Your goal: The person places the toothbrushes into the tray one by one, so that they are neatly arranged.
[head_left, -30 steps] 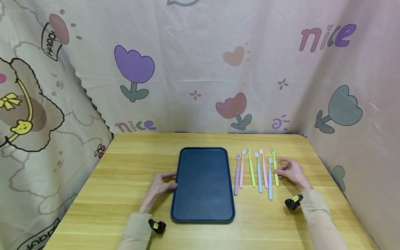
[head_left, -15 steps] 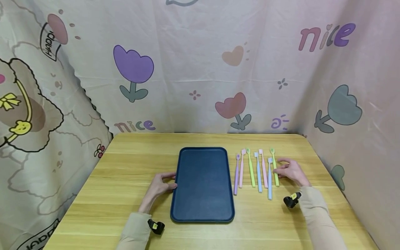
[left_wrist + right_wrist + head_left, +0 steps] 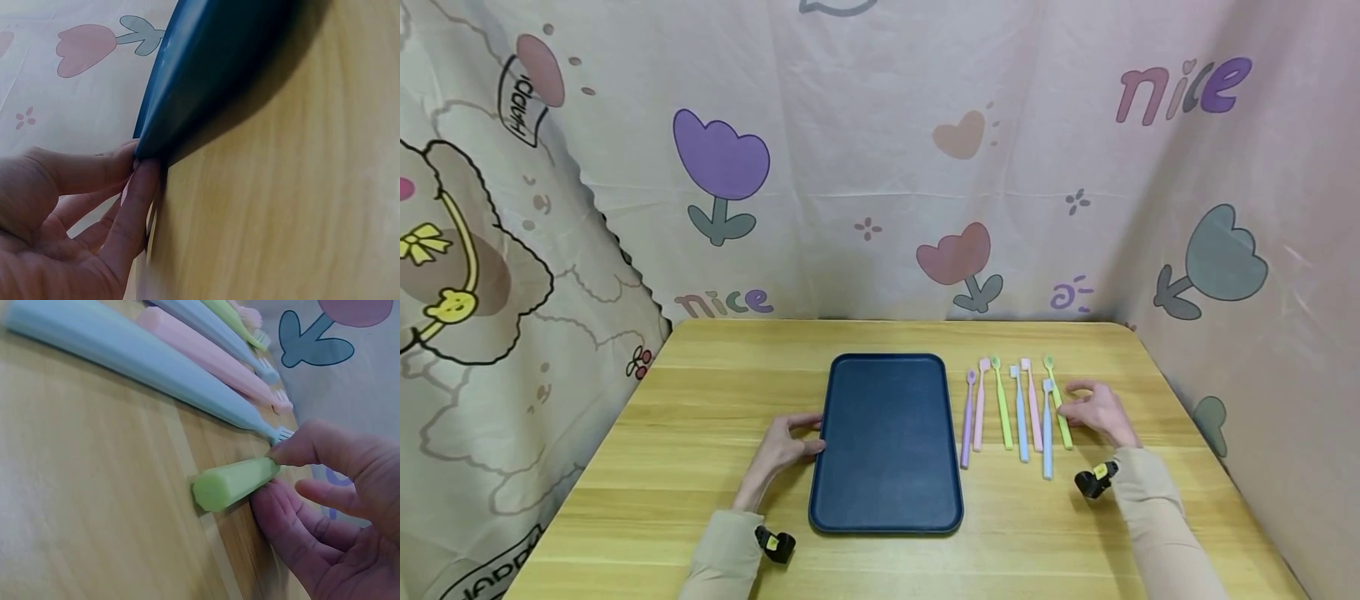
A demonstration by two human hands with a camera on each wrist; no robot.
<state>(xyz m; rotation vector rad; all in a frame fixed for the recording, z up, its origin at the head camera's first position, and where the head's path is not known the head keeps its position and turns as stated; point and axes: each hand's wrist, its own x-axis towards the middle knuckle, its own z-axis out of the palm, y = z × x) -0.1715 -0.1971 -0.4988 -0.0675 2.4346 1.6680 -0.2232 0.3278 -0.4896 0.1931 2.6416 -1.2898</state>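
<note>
In the head view, a dark blue tray (image 3: 886,442) lay on the wooden worktop (image 3: 730,358), the left hand (image 3: 781,448) pinching its left long edge. Right of the tray ran a row of toothbrushes: nearest it a purple toothbrush (image 3: 967,425), then a pink toothbrush (image 3: 980,408), a lime toothbrush (image 3: 1003,408), a blue toothbrush (image 3: 1022,421), another pink one and another blue one. Farthest from the tray lay the green toothbrush (image 3: 1060,412), bristle end leaning traywards, pinched by the right hand (image 3: 1101,412). A patterned curtain (image 3: 850,150) hung beyond the tray's far edge.

In the left wrist view, thumb and fingers gripped the tray's rim.

In the right wrist view, thumb and fingertips pinched the green handle; whether it touched the worktop could not be told.
</note>
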